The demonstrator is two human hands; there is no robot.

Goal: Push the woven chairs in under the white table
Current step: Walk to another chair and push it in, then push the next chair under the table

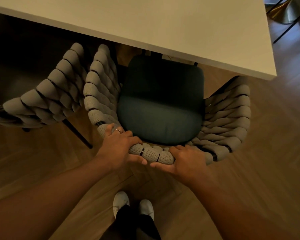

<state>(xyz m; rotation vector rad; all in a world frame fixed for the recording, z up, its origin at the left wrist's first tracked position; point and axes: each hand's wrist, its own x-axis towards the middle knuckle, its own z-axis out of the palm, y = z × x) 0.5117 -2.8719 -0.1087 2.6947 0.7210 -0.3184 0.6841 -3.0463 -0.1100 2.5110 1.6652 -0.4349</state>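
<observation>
The big white rectangular worktop point(163, 23) fills 12 o'clock. The grey woven-rope chair with the dark teal cushion point(160, 108) sits dead centre, only its front edge tucked under. Both hands grip its backrest rim at 6 o'clock, left hand point(119, 146) and right hand point(184, 160), fingers clamped around the weave. I'd push straight and level. The second grey woven chair point(47, 99) at 9 o'clock nearly touches it, so it could snag.
</observation>
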